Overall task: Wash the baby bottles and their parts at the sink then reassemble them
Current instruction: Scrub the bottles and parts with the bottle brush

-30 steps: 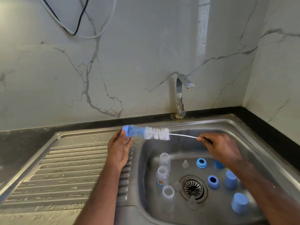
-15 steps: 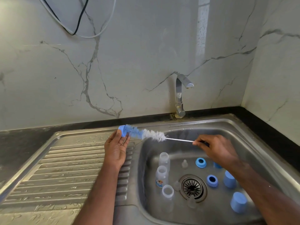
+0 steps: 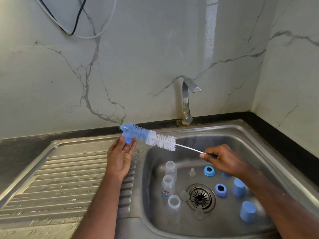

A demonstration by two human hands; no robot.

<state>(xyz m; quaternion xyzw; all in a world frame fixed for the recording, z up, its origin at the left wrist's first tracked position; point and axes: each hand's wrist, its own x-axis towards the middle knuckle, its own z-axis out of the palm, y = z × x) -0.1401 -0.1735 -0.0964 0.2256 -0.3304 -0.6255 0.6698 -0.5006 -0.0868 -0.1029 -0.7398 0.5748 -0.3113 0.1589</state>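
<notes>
A bottle brush (image 3: 151, 138) with a blue and white bristle head is held level over the sink's left rim. My right hand (image 3: 224, 160) grips its thin handle above the basin. My left hand (image 3: 120, 157) is palm up with straight fingers, and its fingertips touch the brush's blue tip. Three clear bottles (image 3: 167, 185) stand at the basin's left. A clear nipple (image 3: 192, 173), two blue rings (image 3: 209, 171) and blue caps (image 3: 238, 187) lie around the drain (image 3: 200, 197). A further blue part is half hidden under my right wrist.
The steel sink (image 3: 241, 131) has a ribbed, wet drainboard (image 3: 60, 178) on its left. The tap (image 3: 187, 100) stands at the back, with no water running. Marble walls close the back and right side. Cables (image 3: 76, 23) hang at the upper left.
The brush head has shifted left and tilted upward at its tip. My left hand followed it, fingertips staying on the blue tip. My right hand moved slightly left along with the handle.
</notes>
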